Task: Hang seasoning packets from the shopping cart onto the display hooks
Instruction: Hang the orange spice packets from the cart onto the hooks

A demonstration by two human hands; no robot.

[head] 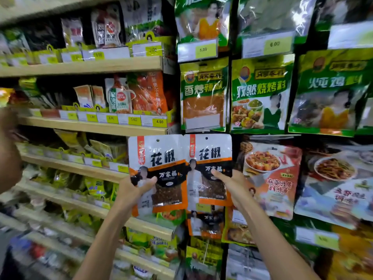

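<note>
Pinches with the left fingers [149, 181], thumb on the front, the lower left edge of one seasoning packet [163, 158]. Grips with the right fingers [220, 174], thumb likewise on the front, the lower right of a second packet [210, 152] of the same kind. Holds the two side by side, edges touching, raised between the wooden shelves [90, 126] and the hanging display. Shows three green packets [260, 93] in a row just above, two dish-printed packets [270, 178] to the right, and a third matching packet [205, 223] hanging below, its top hidden behind the held pair. Stands both held packets upright, long axis vertical, print toward the camera, punched holes at the top.
</note>
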